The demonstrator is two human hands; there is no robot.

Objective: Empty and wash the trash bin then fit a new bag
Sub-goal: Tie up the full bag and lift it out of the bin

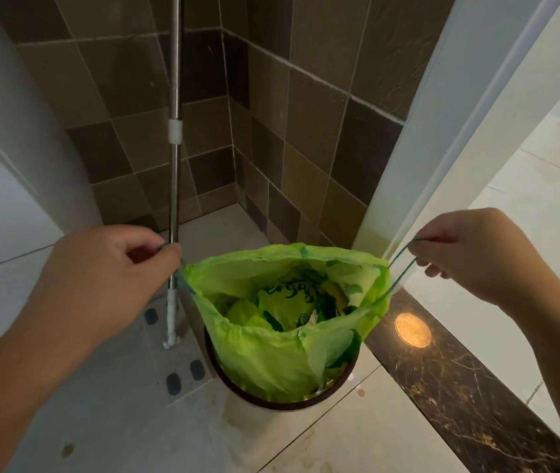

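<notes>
A green drawstring trash bag stands partly lifted out of a round white bin with a dark brown rim on the floor. The bag's mouth is open and green rubbish lies inside. My left hand pinches the left loop of the dark green drawstring, just left of the bag. My right hand pinches the right loop of the drawstring, up and to the right of the bag. Both strings run taut from the bag's hem to my fingers.
A flat mop with a metal pole leans in the tiled corner just left of the bin, its head on the floor. A white door frame rises at the right above a dark marble threshold.
</notes>
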